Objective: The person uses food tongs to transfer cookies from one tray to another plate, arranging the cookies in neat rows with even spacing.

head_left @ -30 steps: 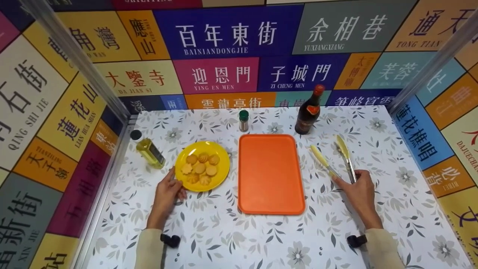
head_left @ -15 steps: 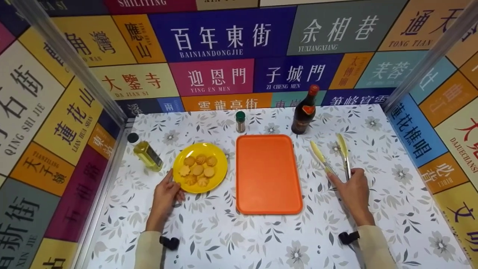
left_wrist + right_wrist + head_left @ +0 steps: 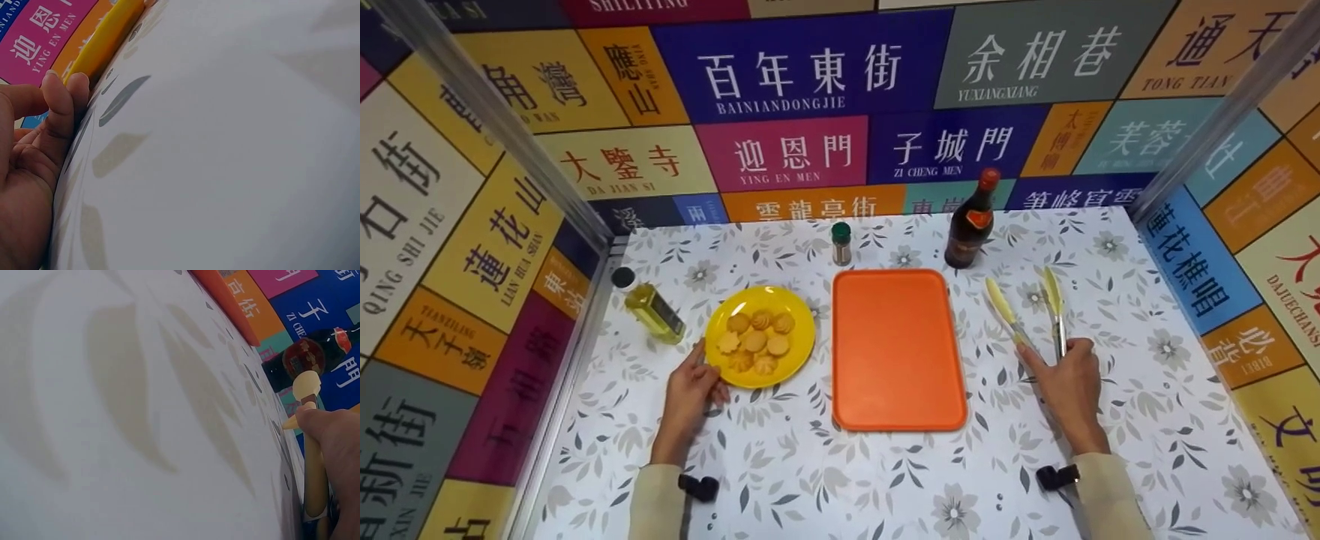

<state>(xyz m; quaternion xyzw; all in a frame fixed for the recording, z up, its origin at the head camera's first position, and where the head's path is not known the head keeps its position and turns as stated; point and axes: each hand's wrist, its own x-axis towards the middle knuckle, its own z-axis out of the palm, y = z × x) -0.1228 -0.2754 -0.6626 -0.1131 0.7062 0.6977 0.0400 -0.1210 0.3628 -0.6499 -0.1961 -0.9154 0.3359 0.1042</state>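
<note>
A round yellow plate carries several golden cookies, some swirled and some flower-shaped. My left hand holds its lower left rim, thumb at the edge. In the left wrist view, the fingers of the left hand curl close to the plate. Pinched in my right hand are metal tongs with pale yellow tips, spread apart and pointing away from me. From the right wrist, the thumb of the right hand lies along the tongs. Nothing is between their tips.
An orange rectangular tray lies between the hands. Left of the plate stands an oil bottle. A green-capped spice jar and a dark red-capped bottle stand behind the tray. Printed panels enclose the table's back and sides.
The head view has shifted slightly, so everything appears a little further left. Both hands keep their holds on the plate and the tongs.
</note>
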